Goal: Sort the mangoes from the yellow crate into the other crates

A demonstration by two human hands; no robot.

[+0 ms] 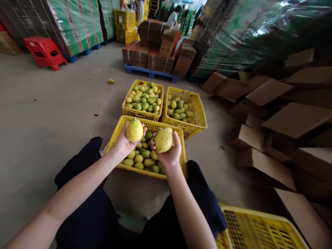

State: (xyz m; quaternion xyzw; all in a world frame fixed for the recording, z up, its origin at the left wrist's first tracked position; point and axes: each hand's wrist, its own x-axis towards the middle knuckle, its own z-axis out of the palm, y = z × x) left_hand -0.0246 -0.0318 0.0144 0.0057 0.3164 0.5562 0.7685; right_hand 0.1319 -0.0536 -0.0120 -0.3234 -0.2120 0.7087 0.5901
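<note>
In the head view it's the left hand (123, 144) cradling a rounded yellow fruit (134, 130), the right hand (169, 157) cupping a lumpier one (164, 140) (thumb up along its side!), both held above the near crate (153, 125) of mixed fruit (146, 154), two more fruit-filled crates (141, 114) beyond.

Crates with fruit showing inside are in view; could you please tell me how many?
3: the near crate below the left hand and right hand, and the back-left crate and back-right crate beyond it. More may be hidden.
</note>
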